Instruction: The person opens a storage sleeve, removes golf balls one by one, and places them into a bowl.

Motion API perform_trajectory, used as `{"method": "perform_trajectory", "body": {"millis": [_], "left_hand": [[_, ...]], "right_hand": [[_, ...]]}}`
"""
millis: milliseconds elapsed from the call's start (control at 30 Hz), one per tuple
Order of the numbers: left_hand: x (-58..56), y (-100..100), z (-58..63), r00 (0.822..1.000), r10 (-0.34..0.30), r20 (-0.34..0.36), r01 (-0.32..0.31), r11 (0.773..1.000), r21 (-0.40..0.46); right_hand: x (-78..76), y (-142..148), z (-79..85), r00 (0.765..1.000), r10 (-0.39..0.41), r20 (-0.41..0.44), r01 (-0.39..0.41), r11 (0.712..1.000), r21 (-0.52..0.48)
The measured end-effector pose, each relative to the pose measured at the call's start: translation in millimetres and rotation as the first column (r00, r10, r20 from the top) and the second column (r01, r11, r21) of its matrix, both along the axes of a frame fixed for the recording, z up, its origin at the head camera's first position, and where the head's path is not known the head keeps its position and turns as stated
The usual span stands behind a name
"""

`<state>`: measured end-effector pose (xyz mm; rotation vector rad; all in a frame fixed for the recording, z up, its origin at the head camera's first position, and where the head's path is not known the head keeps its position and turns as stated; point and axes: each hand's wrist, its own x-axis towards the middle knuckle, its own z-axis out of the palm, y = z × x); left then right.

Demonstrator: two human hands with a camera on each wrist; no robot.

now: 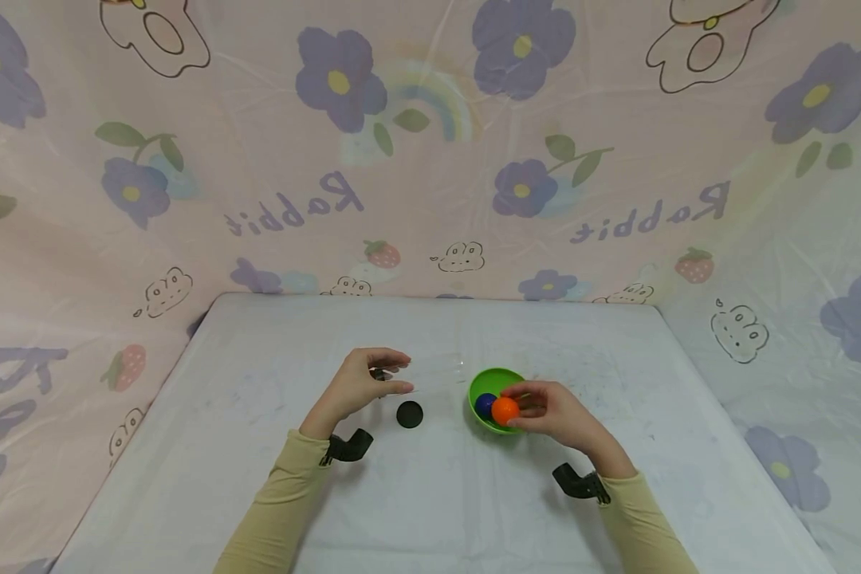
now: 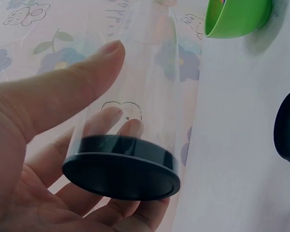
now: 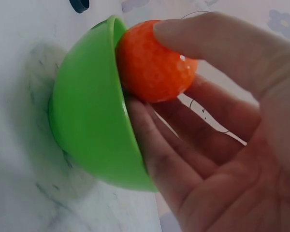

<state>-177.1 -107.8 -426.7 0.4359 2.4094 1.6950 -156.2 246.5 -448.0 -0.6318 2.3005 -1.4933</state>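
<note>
My left hand point(image 1: 355, 388) grips a clear plastic tube point(image 2: 152, 82) near its black end cap point(image 2: 118, 176), thumb on one side and fingers round the other. In the head view the tube lies almost sideways, its far end towards the bowl. A loose black round lid point(image 1: 410, 414) is on the table just in front of this hand. On the right, my right hand point(image 1: 560, 410) pinches an orange dimpled ball point(image 3: 152, 63) at the rim of a green bowl point(image 3: 87, 106). A dark blue ball point(image 1: 484, 405) sits inside the bowl, beside the orange one.
The white-covered table point(image 1: 258, 446) is backed by a patterned cloth curtain point(image 1: 430, 175), which also hangs along both sides. A black camera mount point(image 1: 351, 446) is strapped to the left wrist and another mount point(image 1: 577, 482) to the right.
</note>
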Motion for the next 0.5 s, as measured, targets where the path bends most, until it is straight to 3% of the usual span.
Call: {"method": "perform_trajectory", "body": {"millis": [233,333,500], "left_hand": [[15.6,3.9,27.9,0.999,-0.026,-0.023,0.026,1.000,0.004],[17.7,3.7,30.7,0.999,-0.024,-0.021,0.024,1.000,0.009],[3.7,0.2,5.6,1.000,-0.001,-0.013,0.002,1.000,0.031]], "right_hand": [[1.8,-1.7,0.9,0.999,0.000,-0.039,0.002,0.999,0.048],[2.6,-3.3,1.2,0.997,0.000,-0.076,0.007,0.997,0.081],[3.3,-5.0,0.9,0.992,0.009,-0.125,0.006,0.993,0.117]]}}
